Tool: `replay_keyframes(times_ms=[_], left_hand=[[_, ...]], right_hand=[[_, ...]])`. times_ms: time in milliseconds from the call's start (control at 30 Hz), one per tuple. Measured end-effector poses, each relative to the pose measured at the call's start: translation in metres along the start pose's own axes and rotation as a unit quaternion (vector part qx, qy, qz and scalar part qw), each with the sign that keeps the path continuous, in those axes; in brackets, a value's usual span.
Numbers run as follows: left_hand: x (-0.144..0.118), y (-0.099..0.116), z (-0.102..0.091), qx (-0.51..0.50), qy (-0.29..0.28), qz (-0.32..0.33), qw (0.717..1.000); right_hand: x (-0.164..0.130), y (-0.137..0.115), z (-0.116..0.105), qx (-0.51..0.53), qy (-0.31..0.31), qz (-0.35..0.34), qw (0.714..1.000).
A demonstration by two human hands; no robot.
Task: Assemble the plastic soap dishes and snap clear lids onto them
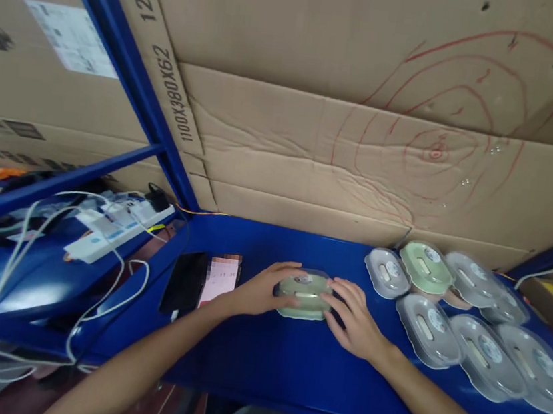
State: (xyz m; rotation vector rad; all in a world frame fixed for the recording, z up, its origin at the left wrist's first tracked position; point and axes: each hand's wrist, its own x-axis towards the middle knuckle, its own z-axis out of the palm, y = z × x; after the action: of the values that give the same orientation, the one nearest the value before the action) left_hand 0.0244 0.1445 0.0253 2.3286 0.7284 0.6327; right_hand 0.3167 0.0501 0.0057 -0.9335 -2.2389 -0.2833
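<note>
A pale green oval container (304, 296) with a clear lid lies on the blue table (262, 360) in front of me. My left hand (260, 290) grips its left end and my right hand (354, 317) presses against its right end. Both hands rest on the table surface. To the right lie several similar lidded containers (427, 330), most grey-white, one pale green (425, 267).
A phone (185, 283) with a lit screen (220, 281) next to it lies left of my hands. A power strip (117, 231) with white cables sits on the lower blue shelf at left. Cardboard sheets (345, 141) form the back wall. A blue post (136, 75) slants up at left.
</note>
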Motion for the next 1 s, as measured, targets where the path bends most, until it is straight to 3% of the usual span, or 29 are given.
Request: replay_keyframes(times_ms=[67, 133, 300, 533, 667, 767, 833, 933, 1000], left_hand=[[0.002, 0.001, -0.001, 0.009, 0.056, -0.001, 0.998], [0.004, -0.002, -0.003, 0.054, 0.098, -0.010, 0.994], [0.006, -0.025, -0.012, 0.147, 0.146, -0.070, 0.976], [0.004, -0.053, -0.019, 0.194, 0.113, -0.098, 0.970], [0.004, -0.062, -0.018, 0.210, 0.103, -0.101, 0.967], [0.005, -0.052, -0.018, 0.218, 0.116, -0.089, 0.965], [0.003, -0.033, -0.017, 0.209, 0.105, -0.055, 0.971], [-0.005, 0.002, -0.007, 0.150, 0.006, 0.073, 0.986], [-0.012, 0.018, 0.003, 0.111, -0.057, 0.145, 0.982]], right_hand=[[-0.002, -0.002, 0.001, -0.013, -0.027, -0.011, 1.000], [-0.002, -0.005, 0.003, -0.014, -0.092, -0.017, 0.996], [0.001, -0.008, 0.007, 0.010, -0.189, 0.005, 0.982], [0.008, -0.010, 0.003, 0.042, -0.175, 0.038, 0.983], [0.007, -0.006, -0.003, 0.037, -0.103, 0.043, 0.993], [0.004, 0.004, -0.004, -0.011, -0.044, 0.093, 0.995], [0.003, 0.014, -0.001, -0.037, -0.039, 0.127, 0.990], [0.003, 0.028, 0.008, -0.047, -0.058, 0.144, 0.987], [0.003, 0.035, 0.010, -0.051, -0.070, 0.143, 0.986]])
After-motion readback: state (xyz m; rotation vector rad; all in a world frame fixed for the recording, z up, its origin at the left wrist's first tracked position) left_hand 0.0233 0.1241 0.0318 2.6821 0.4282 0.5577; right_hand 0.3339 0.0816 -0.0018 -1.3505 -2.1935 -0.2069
